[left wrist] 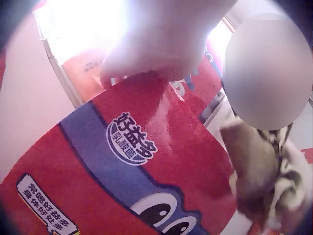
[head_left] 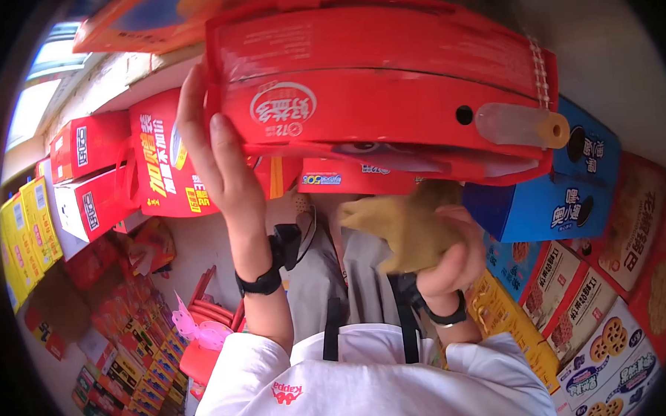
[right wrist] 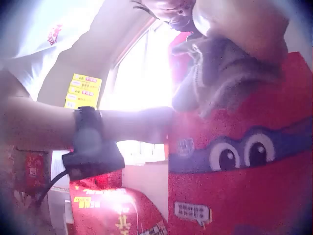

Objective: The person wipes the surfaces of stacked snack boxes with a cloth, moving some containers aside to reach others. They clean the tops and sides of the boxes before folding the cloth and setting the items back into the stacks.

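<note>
A large red box point(head_left: 388, 101) with white lettering is up high in the head view; its face shows cartoon eyes on a blue band in both wrist views. My left hand point(head_left: 223, 153) rests against the box's left end, fingers extended. In the left wrist view that hand point(left wrist: 156, 44) lies over the box's top edge point(left wrist: 146, 93). My right hand point(head_left: 454, 258) grips a crumpled tan cloth point(head_left: 404, 231) below the box. The right wrist view shows the cloth point(right wrist: 220, 73) against the upper part of the red box point(right wrist: 274, 191).
Blue boxes point(head_left: 548, 198) stand right of the red box, with stacked cookie cartons point(head_left: 607, 367) below. Red boxes point(head_left: 94, 181) and yellow boxes point(head_left: 33, 228) line the left side. A red chair with a pink figure point(head_left: 201, 329) is at lower left. A window point(head_left: 41, 87) is at upper left.
</note>
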Demonstrator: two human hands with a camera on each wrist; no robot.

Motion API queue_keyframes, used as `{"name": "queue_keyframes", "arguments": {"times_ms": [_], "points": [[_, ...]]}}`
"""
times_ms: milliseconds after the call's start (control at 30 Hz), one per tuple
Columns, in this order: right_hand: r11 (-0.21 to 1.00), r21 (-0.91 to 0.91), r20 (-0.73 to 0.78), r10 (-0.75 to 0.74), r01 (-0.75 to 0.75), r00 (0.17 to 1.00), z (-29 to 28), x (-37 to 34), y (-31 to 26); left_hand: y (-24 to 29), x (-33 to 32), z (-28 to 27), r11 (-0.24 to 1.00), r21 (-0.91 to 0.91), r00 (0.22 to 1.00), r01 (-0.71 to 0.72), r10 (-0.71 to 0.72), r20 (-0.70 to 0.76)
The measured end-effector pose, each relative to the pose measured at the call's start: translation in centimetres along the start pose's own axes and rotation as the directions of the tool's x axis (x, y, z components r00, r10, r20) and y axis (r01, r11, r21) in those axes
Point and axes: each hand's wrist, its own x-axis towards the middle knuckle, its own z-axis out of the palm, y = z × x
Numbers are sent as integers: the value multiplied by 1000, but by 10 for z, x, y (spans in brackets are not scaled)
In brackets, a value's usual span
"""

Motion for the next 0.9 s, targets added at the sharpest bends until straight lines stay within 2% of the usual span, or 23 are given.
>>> {"name": "queue_keyframes", "arguments": {"times_ms": [33,67,100,133,167,233,267,300,367,400,467,500,533,567,600,633,667,700,733,767,833,867,900], "points": [[961,-195,-131,173,-196,976,2,-6,3,0,1,-1,997,72,1000,0,0,5],[959,-200,-131,179,-203,975,1,-9,10,-2,1,-3,994,107,1000,-2,2,5],[704,426,-135,670,-567,730,2,-9,20,-5,2,-4,990,141,1000,-5,4,6],[55,834,174,918,-549,357,3,-5,27,-8,3,-4,994,111,1000,12,-11,-13],[57,837,165,922,-545,349,6,-5,36,-5,3,1,999,17,998,50,-49,-38],[-125,858,262,941,-498,213,11,-7,54,-2,4,8,989,-95,990,110,-117,-81],[-5,839,147,965,-544,218,16,-3,55,-1,4,13,982,-139,980,130,-149,-133],[-8,847,140,968,-532,208,17,-4,62,0,4,19,982,-140,983,129,-145,-114],[339,753,-124,914,-563,385,20,-7,70,-1,1,28,959,-266,949,92,-166,-268],[334,759,-127,918,-559,376,18,-10,67,-7,0,29,989,-137,937,50,-94,-336],[548,810,-319,711,-210,626,14,1,45,-20,1,26,995,-102,927,2,-40,-372],[546,813,-326,714,-202,619,15,8,43,-24,3,27,997,-68,909,-44,12,-417],[705,654,-409,634,-274,656,15,14,44,-20,6,35,987,-151,899,-53,-19,-438],[822,458,-466,545,-338,697,16,16,46,-23,8,32,988,-149,906,-50,-17,-422],[816,461,-473,558,-348,682,18,18,51,-29,10,25,992,-111,913,-52,2,-407],[715,628,-426,646,-307,633,21,23,60,-33,12,23,995,-79,919,-59,24,-393],[591,769,-363,718,-244,594,23,31,71,-27,11,27,984,-175,934,-44,-21,-358],[446,880,-285,774,-166,566,26,38,81,-24,9,31,986,-162,935,-43,-18,-355],[604,760,-361,700,-241,616,28,47,88,-22,7,31,991,-127,933,-38,-11,-360],[601,766,-368,701,-228,610,29,47,92,-23,7,31,995,-90,931,-38,3,-366],[705,577,-442,694,-411,569,38,46,98,-27,8,26,995,-86,939,-50,17,-344],[690,597,-445,709,-408,548,37,56,92,-30,9,23,995,-88,947,-37,7,-322],[775,541,-436,590,-326,679,32,67,89,-31,10,22,996,-78,955,-43,18,-296]]}}
